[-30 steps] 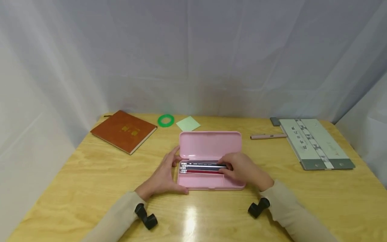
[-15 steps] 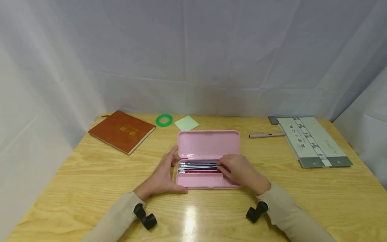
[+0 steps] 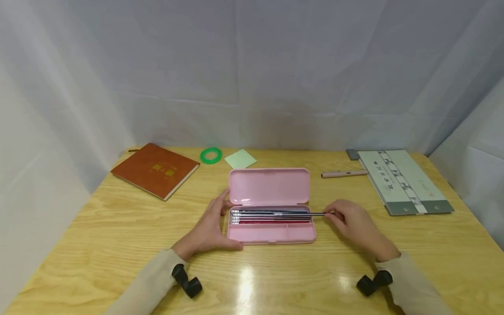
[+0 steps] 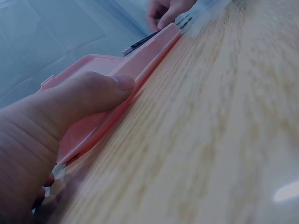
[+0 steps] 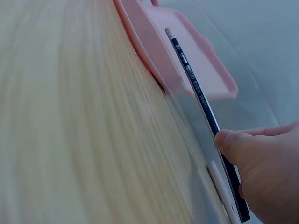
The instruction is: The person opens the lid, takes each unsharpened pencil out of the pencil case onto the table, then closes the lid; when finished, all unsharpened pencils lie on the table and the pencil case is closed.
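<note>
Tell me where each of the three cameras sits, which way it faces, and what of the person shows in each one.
Head: worn high, looks forward and down on the table; shows both sleeves, left hand holding the pink pencil case, right hand pinching a dark pencil.
Left wrist: low by the table, looks along the case's front edge; shows the left thumb.
Right wrist: low, looks back toward the case; shows the right thumb on the pencil.
Shared: both wrist views show the case and pencil.

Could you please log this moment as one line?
left hand: holds pencil case | right hand: pinches pencil, partly out of case
</note>
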### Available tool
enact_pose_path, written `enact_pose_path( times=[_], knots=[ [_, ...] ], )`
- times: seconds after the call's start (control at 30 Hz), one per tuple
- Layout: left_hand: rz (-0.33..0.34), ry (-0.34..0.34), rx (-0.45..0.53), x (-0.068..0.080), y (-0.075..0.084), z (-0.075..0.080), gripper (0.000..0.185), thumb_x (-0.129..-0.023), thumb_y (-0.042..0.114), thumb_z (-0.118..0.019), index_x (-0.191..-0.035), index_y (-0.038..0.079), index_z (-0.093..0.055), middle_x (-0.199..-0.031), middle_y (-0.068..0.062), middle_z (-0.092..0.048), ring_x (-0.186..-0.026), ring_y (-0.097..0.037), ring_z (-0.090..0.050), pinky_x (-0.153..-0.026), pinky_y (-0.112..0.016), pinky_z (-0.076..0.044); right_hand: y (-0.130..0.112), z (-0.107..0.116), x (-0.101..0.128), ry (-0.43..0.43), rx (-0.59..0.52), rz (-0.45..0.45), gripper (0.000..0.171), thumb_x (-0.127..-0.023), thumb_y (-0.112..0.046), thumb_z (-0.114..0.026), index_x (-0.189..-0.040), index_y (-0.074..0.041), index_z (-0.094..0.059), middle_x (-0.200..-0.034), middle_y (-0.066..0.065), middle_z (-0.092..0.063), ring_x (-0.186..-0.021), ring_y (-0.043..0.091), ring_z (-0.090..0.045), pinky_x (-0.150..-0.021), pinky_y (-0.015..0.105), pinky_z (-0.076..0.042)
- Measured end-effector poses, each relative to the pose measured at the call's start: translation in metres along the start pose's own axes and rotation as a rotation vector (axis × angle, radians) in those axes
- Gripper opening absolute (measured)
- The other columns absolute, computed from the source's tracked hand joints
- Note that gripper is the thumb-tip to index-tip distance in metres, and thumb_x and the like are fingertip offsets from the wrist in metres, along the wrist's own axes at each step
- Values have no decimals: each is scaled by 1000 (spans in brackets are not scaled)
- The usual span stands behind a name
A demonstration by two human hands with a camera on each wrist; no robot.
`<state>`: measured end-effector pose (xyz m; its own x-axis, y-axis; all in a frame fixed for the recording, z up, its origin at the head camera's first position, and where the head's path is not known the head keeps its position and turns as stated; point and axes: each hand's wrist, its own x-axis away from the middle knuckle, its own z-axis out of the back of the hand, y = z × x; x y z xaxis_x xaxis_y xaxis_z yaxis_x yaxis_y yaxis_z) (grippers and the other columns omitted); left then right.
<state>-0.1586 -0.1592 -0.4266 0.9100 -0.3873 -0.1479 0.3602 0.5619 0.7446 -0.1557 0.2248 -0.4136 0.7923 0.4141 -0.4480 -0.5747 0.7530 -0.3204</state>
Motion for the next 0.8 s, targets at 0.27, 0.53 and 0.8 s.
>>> enact_pose_path(
  times=[0.27,0.53,0.8],
  knots=[
    [-17,-7,3,1,-1,1,139,-48,50,-93,-155,20,-9,-128,-4,-50,-106,-19,-41,-92,-41,-39,41,32,41,31,91,-70,6,-83,-6,-73,-87,-8,-71,-82,-2,-66,-63,2,-46,-54,24,-39],
    [-14,-10,4,0,-2,1,141,-46,46,-94,-155,20,-9,-129,-2,-49,-106,-18,-41,-92,-40,-40,48,30,42,-4,138,-47,17,-78,-2,-76,-91,-12,-71,-77,-5,-61,-64,6,-48,-56,26,-40],
    [-2,-16,-2,-1,-3,0,142,-45,49,-93,-155,21,-8,-130,-4,-50,-106,-19,-41,-91,-41,-41,21,6,14,-25,16,-42,14,-83,-6,-71,-97,-7,-69,-65,-12,-46,-58,-1,-38,-54,21,-36]
  ],
)
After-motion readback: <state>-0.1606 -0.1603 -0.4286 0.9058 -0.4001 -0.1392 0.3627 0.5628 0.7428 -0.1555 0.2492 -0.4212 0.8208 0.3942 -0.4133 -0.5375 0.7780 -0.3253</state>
